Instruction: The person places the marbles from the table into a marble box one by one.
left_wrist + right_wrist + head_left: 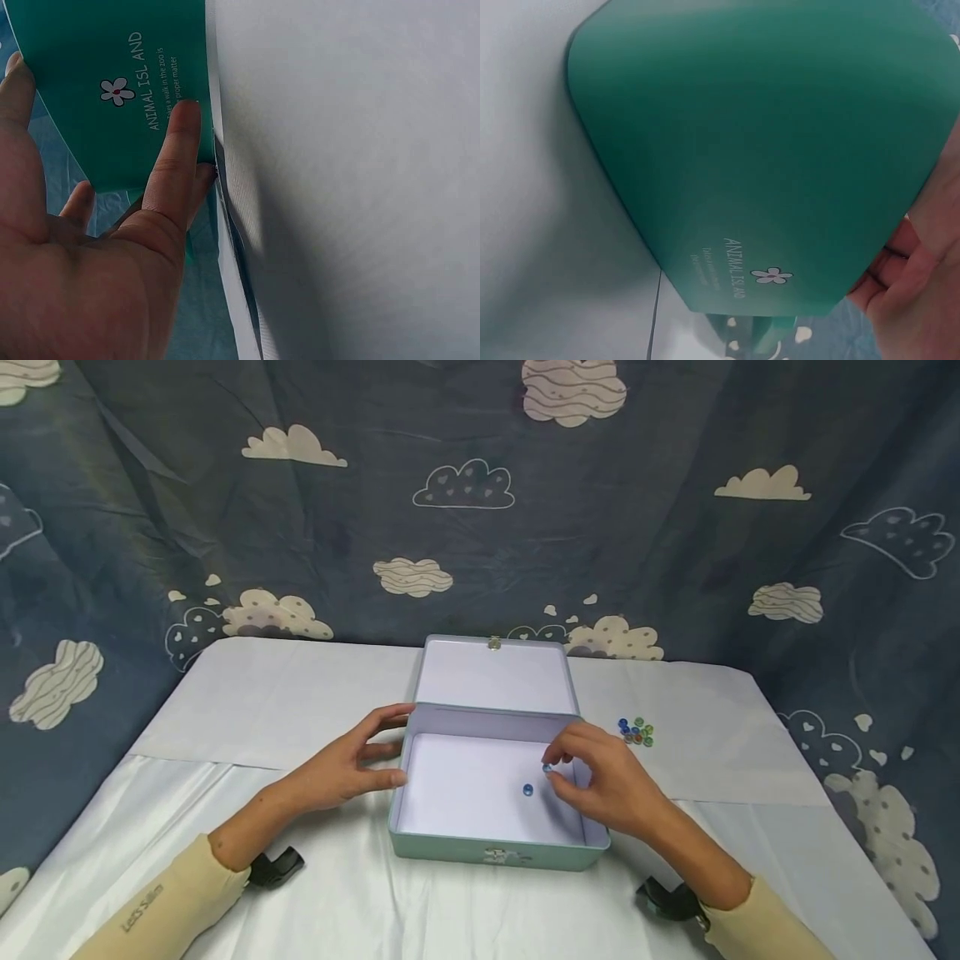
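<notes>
Blue marble (547, 767) pinched by the right hand (611, 772) over a green tin (450, 847) holding a second marble (528, 790). The left hand (347, 768), fingers spread, touches the tin's side. Loose marbles (637, 732) lie rightward on white cloth (712, 727). The right-wrist view hides the pinch behind green metal.

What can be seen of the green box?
The rectangular green box looks metallic, with rounded corners and a pale interior. "ANIMAL ISLAND" and a flower are printed on its sides. It lies on the white cloth, its lid open and tilted back, a clasp on the lid's far edge. One blue marble rests inside; the left hand touches the left wall.
</notes>
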`<state>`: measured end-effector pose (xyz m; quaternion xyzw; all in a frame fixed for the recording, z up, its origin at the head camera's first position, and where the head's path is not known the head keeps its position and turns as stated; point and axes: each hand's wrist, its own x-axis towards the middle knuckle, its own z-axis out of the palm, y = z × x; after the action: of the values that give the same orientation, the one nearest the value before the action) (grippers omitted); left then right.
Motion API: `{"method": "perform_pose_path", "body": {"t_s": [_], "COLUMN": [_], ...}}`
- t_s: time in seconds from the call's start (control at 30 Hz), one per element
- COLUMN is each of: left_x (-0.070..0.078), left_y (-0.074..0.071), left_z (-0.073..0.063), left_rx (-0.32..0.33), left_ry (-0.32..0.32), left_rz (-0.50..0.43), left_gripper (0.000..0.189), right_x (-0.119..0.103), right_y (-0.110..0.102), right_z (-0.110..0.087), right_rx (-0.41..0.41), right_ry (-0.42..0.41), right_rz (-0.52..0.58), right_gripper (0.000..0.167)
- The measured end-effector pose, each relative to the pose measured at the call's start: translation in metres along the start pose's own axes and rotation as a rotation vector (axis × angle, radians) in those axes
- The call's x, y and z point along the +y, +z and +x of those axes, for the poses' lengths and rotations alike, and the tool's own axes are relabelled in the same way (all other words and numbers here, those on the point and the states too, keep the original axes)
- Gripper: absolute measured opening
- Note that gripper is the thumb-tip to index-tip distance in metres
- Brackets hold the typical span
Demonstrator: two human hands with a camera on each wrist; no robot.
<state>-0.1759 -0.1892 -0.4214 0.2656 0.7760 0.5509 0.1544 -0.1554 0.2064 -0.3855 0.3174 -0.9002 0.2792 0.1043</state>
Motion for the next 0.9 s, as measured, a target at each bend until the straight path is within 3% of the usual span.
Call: {"method": "perform_pose_path", "body": {"t_s": [0.43,0.73,0.9], "left_x": [-0.002,0.0,0.0], "left_y": [0.0,0.0,0.0], "left_z": [0.0,0.0,0.0], "left_rx": [0.002,-0.002,-0.003], "left_ry": [-0.005,-0.011,-0.007], "left_rz": [0.009,0.016,0.013], "left_gripper": [0.089,0.088,0.087], "right_x": [0.002,0.015,0.029], "right_y": [0.001,-0.01,-0.022], "right_z": [-0.001,-0.003,-0.006], "right_rx": [0.0,0.108,0.157], "right_ry": [-0.009,-0.078,-0.014], "right_rz": [0.01,-0.019,-0.064], "right_gripper": [0.022,0.022,0.021]}}
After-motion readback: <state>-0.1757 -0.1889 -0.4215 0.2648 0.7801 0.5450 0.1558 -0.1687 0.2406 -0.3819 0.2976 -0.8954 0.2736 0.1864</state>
